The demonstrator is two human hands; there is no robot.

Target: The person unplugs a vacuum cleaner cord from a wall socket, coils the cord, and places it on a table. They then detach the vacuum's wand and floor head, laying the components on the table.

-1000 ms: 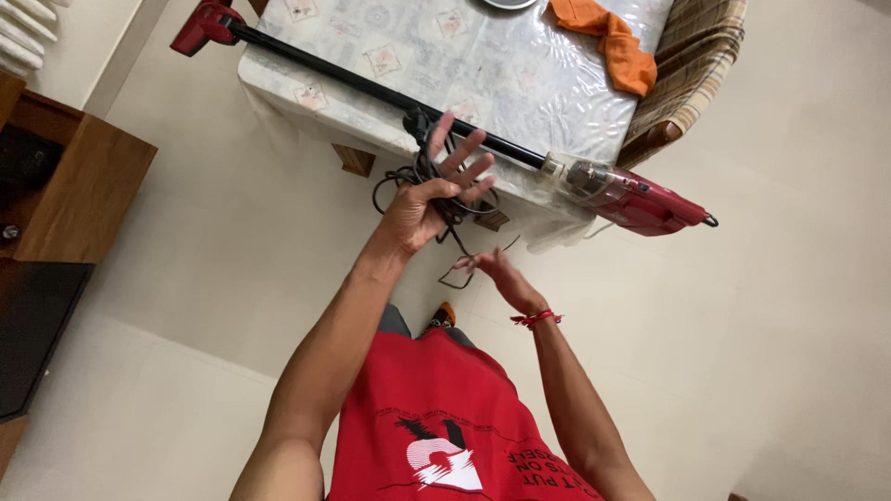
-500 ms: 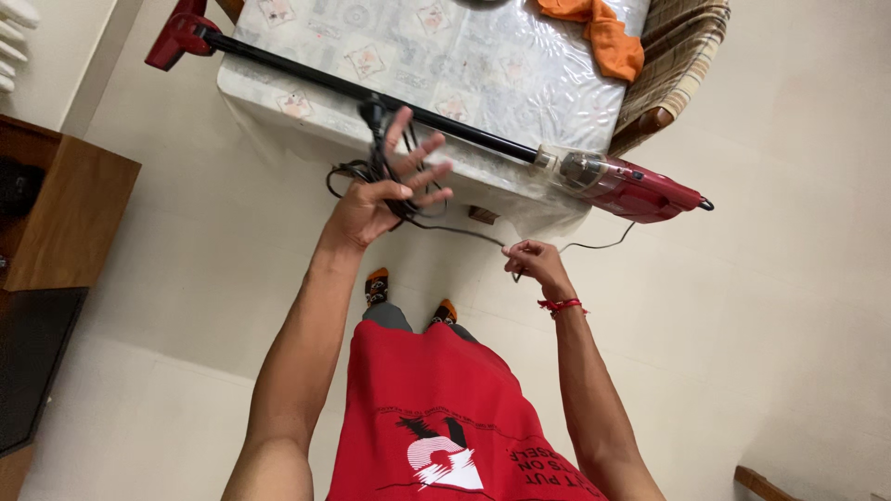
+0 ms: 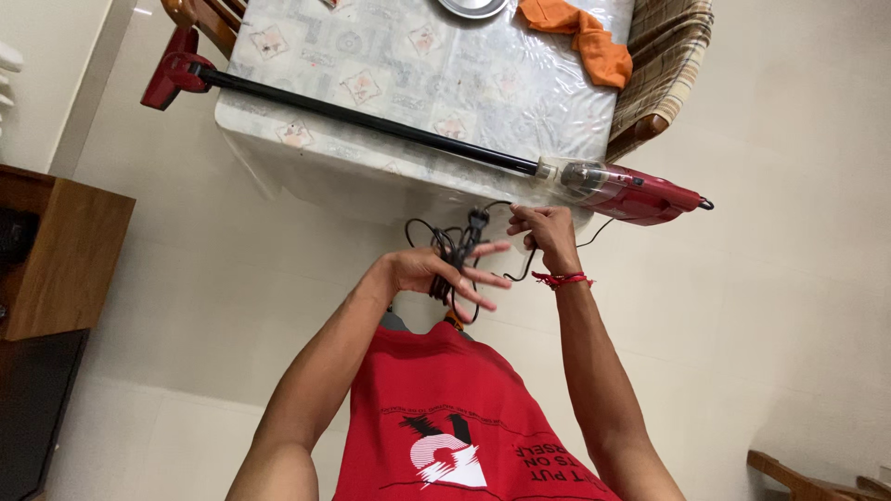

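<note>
A red stick vacuum cleaner [image 3: 631,190] with a long black tube lies across a table [image 3: 306,162] covered in patterned plastic. Its black power cord [image 3: 455,255] is wound in loops around my left hand [image 3: 427,271], whose fingers are spread, and the plug sticks up above the loops. Just below the vacuum's body, my right hand [image 3: 543,237] pinches the free stretch of cord running to the cleaner. A red thread band circles my right wrist.
An orange cloth [image 3: 580,37] and a metal plate [image 3: 471,7] lie on the table's far side. A checked cushioned chair [image 3: 659,70] stands at the table's right end. A wooden cabinet [image 3: 56,250] stands at the left, and a wooden chair piece [image 3: 798,478] shows bottom right. Pale tiled floor lies all around.
My left hand with the cord loops came down and toward me. My right hand rose from near the floor to just under the vacuum's body, drawing the cord up.
</note>
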